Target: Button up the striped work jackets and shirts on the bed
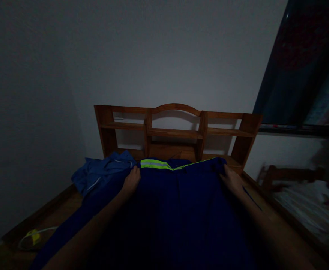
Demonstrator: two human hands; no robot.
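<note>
A dark blue work jacket (178,210) is spread out in front of me, with a yellow-green and grey reflective band (155,164) along its far edge. My left hand (132,180) is closed on that edge, just left of the band. At the far right corner, my right hand (232,180) grips the bunched cloth. A long sleeve-like part runs toward the lower left, under my left forearm. The lower part of the jacket is too dark to make out details. Beyond my left hand lies a crumpled lighter blue garment (99,172) with pale trim.
A wooden headboard with shelves (174,133) stands against the wall behind the jacket. To the lower left, a yellow object with a pale cord (35,237) lies on a wooden surface. A second bed with pale bedding (313,202) is at right, beneath a dark window (302,71).
</note>
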